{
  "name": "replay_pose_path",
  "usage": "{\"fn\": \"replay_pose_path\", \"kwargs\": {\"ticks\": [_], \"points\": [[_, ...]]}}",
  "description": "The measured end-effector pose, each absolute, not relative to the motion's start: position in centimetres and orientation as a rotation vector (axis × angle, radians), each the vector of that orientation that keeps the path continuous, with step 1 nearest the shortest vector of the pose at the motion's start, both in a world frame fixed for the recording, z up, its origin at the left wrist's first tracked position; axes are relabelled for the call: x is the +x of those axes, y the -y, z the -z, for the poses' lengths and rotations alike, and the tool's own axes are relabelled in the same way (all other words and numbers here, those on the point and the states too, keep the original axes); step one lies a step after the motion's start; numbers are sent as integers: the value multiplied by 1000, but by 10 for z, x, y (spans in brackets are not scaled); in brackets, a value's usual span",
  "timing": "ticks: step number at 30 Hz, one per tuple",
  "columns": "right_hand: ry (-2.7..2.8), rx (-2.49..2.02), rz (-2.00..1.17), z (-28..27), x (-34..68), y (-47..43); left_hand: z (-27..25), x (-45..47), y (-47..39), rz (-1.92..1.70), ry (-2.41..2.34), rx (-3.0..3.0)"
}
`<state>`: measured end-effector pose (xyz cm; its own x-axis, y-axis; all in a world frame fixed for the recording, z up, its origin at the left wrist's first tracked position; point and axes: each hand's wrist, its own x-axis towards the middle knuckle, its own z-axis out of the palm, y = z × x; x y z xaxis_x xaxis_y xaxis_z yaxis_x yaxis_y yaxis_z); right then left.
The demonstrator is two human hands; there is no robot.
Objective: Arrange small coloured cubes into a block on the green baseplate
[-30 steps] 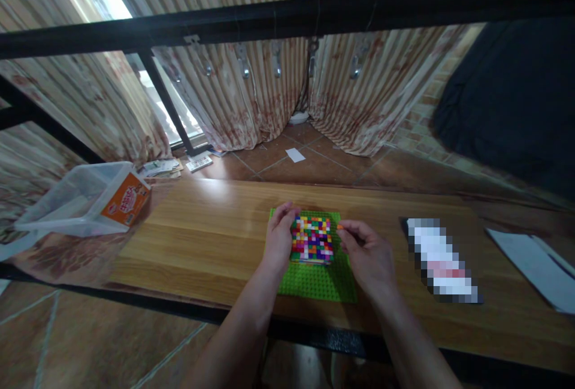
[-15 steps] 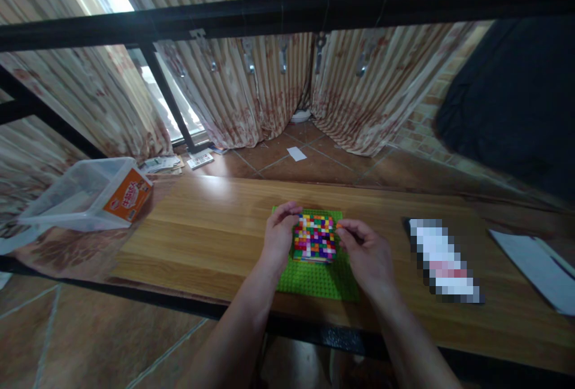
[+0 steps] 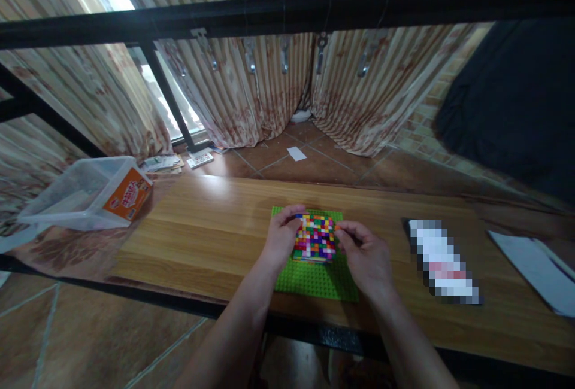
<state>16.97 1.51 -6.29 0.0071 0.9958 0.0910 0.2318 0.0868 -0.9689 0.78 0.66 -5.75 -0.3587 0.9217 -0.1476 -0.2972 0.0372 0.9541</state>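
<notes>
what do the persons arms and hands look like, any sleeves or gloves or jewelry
Both forearms are bare up to the bottom edge of the picture: no sleeves show. The left hand and right hand are bare too, without gloves. No watch, bracelet or ring can be made out, though the picture is too soft to rule out a thin ring.

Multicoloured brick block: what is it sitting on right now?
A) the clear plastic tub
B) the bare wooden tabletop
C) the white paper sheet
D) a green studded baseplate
D: the multicoloured brick block stands on the green studded baseplate, which lies on the wooden table; the left hand and right hand flank it.
</notes>
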Motion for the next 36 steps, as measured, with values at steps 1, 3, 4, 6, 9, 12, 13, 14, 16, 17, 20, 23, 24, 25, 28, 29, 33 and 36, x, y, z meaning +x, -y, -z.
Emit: {"fn": "replay_pose_path", "kwargs": {"ticks": [1,3,4,6,9,12,13,14,16,17,20,23,24,25,28,29,33,36], "points": [[1405,-1318,-1011,63,170,-15,58,8,-7,-1527,-1306,715],[1402,-1318,-1014,63,170,-15,58,9,-6,-1524,-1321,718],[1401,-1316,-1016,64,170,-15,59,10,-6,-1525,-1327,721],[1391,-1317,-1018,64,170,-15,59,11,-6,-1533,-1340,718],[1387,-1322,-1022,63,170,-15,60,13,-7,-1547,-1347,699],[1393,-1322,-1016,61,170,-14,62,16,-10,-1576,-1334,709],[1401,-1321,-1013,61,171,-14,62,17,-11,-1581,-1340,730],[1407,-1320,-1010,61,171,-14,63,18,-12,-1578,-1353,756],[1424,-1323,-1007,63,173,-14,64,19,-13,-1554,-1390,814],[1432,-1332,-1001,64,174,-15,64,19,-13,-1539,-1406,835],[1459,-1351,-977,66,178,-15,64,19,-14,-1509,-1423,854],[1459,-1347,-969,68,181,-15,63,19,-15,-1499,-1423,840],[1452,-1344,-969,68,181,-16,63,20,-15,-1501,-1425,834],[1441,-1342,-967,68,181,-16,63,20,-15,-1503,-1428,828],[1408,-1334,-975,67,182,-17,63,21,-15,-1505,-1435,813],[1398,-1334,-978,67,182,-17,63,22,-15,-1505,-1439,812],[1381,-1323,-986,66,182,-17,63,22,-15,-1509,-1424,813],[1383,-1317,-1000,67,182,-16,65,21,-16,-1504,-1425,812]]}}
